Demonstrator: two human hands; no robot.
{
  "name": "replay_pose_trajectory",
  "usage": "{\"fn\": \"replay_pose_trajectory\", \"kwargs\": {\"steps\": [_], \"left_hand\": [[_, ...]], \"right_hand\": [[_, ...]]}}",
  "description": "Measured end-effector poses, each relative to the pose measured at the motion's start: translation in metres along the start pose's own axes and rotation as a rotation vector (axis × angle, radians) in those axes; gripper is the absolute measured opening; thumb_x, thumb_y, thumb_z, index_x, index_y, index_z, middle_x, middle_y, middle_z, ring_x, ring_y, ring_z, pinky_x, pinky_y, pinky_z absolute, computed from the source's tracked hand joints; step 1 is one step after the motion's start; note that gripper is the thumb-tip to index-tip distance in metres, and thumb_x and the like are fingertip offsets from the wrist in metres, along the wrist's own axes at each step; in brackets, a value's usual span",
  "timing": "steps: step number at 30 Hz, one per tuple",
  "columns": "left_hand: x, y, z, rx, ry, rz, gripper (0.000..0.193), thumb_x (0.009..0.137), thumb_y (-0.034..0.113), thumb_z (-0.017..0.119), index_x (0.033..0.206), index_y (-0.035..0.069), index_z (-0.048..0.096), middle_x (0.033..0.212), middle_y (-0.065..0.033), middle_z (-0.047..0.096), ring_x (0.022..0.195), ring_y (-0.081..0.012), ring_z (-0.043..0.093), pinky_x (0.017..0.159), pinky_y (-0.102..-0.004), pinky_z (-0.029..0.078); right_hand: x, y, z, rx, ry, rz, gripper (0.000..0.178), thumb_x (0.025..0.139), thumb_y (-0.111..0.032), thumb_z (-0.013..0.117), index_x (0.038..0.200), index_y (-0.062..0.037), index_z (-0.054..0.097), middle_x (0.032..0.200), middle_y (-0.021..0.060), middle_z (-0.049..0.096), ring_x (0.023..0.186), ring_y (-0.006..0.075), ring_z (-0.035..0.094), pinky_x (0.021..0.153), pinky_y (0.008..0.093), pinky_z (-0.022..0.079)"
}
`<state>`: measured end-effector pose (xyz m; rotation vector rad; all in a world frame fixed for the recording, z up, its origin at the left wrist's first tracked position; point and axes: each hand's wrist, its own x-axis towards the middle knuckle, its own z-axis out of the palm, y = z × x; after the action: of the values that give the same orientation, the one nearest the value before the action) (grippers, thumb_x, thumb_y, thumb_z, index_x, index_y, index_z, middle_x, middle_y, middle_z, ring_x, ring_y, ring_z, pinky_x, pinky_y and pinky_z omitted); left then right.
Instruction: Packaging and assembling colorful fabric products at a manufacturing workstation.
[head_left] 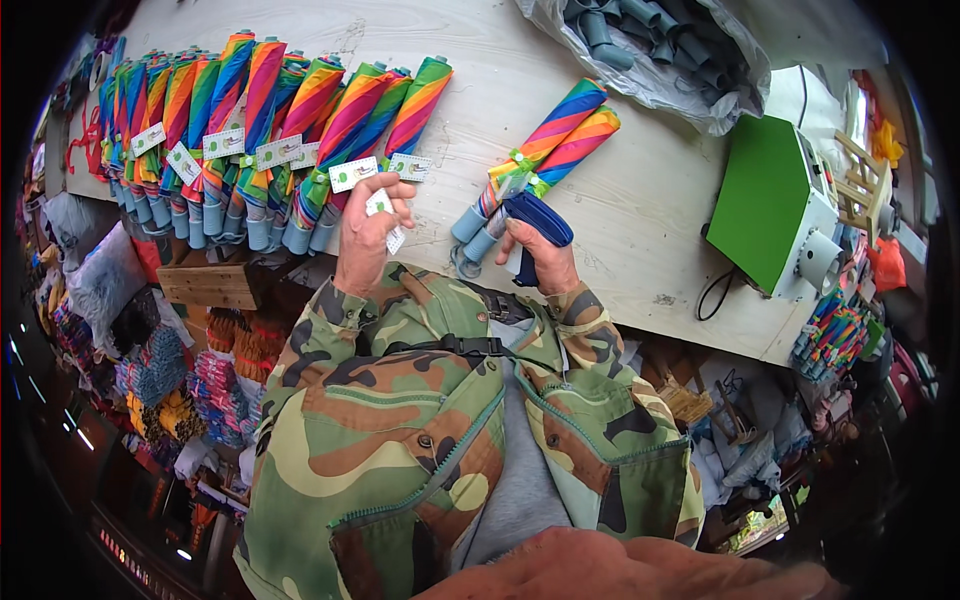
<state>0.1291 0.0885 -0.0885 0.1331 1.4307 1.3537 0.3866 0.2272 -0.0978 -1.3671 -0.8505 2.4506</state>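
Observation:
My left hand is closed on small white printed tags, at the front edge of the table beside a long row of folded rainbow umbrellas. In my right hand is a dark blue hand tool, the fingers wrapped round it; its exact kind is partly hidden. The tool overlaps the lower part of two separate rainbow umbrellas with grey-blue handles, lying side by side. Several umbrellas in the row carry white tags and green ties.
A clear plastic bag of grey-blue tubular parts lies at the far right. Below it stands a green and white machine with a black cord. A wooden crate and bundles of goods sit under the pale table.

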Motion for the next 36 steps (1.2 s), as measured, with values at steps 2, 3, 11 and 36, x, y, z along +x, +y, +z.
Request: {"fn": "replay_pose_trajectory", "kwargs": {"steps": [2, 3, 11, 36], "left_hand": [[-0.001, -0.008, 0.026, -0.024, -0.057, -0.067, 0.045, 0.099, 0.003, 0.053, 0.143, -0.006, 0.05, 0.132, -0.0206, 0.068, 0.105, -0.0224, 0.07, 0.097, -0.0367, 0.059], [-0.001, -0.009, 0.039, -0.042, -0.109, -0.132, 0.043, 0.102, 0.003, 0.053, 0.144, -0.006, 0.05, 0.136, -0.0231, 0.067, 0.112, -0.0245, 0.072, 0.1, -0.0375, 0.06], [0.024, -0.025, 0.066, -0.051, -0.141, -0.164, 0.034, 0.106, 0.008, 0.065, 0.136, -0.004, 0.056, 0.123, -0.0182, 0.075, 0.106, -0.0227, 0.077, 0.094, -0.0342, 0.063], [0.035, -0.031, 0.069, 0.175, -0.13, -0.028, 0.029, 0.097, 0.011, 0.084, 0.117, -0.002, 0.067, 0.096, -0.0092, 0.081, 0.086, -0.0087, 0.075, 0.071, -0.0246, 0.06]], "right_hand": [[-0.003, -0.002, -0.002, 0.003, -0.002, 0.002, 0.03, 0.101, -0.025, 0.077, 0.115, 0.0006, 0.07, 0.084, 0.0082, 0.071, 0.071, 0.0184, 0.071, 0.068, 0.0321, 0.057], [-0.006, -0.004, -0.002, 0.01, -0.01, 0.005, 0.03, 0.101, -0.025, 0.077, 0.115, 0.0004, 0.07, 0.084, 0.0082, 0.071, 0.072, 0.0185, 0.071, 0.068, 0.0321, 0.057], [-0.013, -0.016, 0.004, 0.057, -0.062, 0.031, 0.038, 0.101, -0.025, 0.076, 0.126, 0.0025, 0.068, 0.085, 0.0095, 0.071, 0.076, 0.0202, 0.072, 0.072, 0.033, 0.057], [0.0, -0.014, 0.015, 0.161, -0.077, 0.077, 0.033, 0.101, -0.023, 0.076, 0.122, 0.0006, 0.067, 0.083, 0.0095, 0.07, 0.073, 0.0208, 0.072, 0.07, 0.0335, 0.059]]}}
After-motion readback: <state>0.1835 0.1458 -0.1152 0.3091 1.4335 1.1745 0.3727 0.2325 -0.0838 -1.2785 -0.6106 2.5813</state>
